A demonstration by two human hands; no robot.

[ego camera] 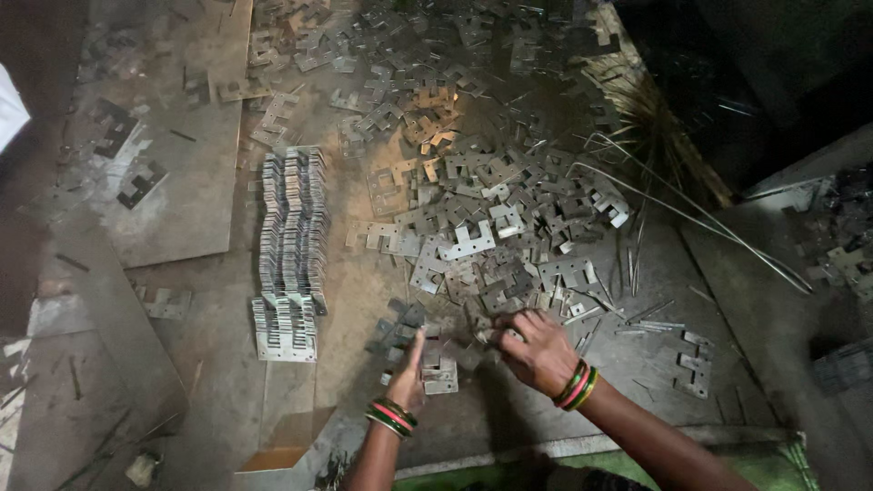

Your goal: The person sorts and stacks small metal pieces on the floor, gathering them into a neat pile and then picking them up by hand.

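My left hand (409,373) rests edge-on against a small stack of flat notched metal plates (438,368) on the floor, fingers straight. My right hand (535,350) is curled over loose plates at the near edge of a big scattered heap of the same grey plates (482,218); its fingers pinch one plate by its edge. Both wrists wear red and green bangles. A long, neatly lined-up row of stacked plates (291,250) lies to the left of my hands.
A flat metal sheet (173,136) with a few plates lies at the upper left. Thin metal rods (691,223) and a broom-like bundle (637,100) lie at the right. A few single plates (696,364) sit right of my right hand. A green cloth (509,473) lies at the bottom edge.
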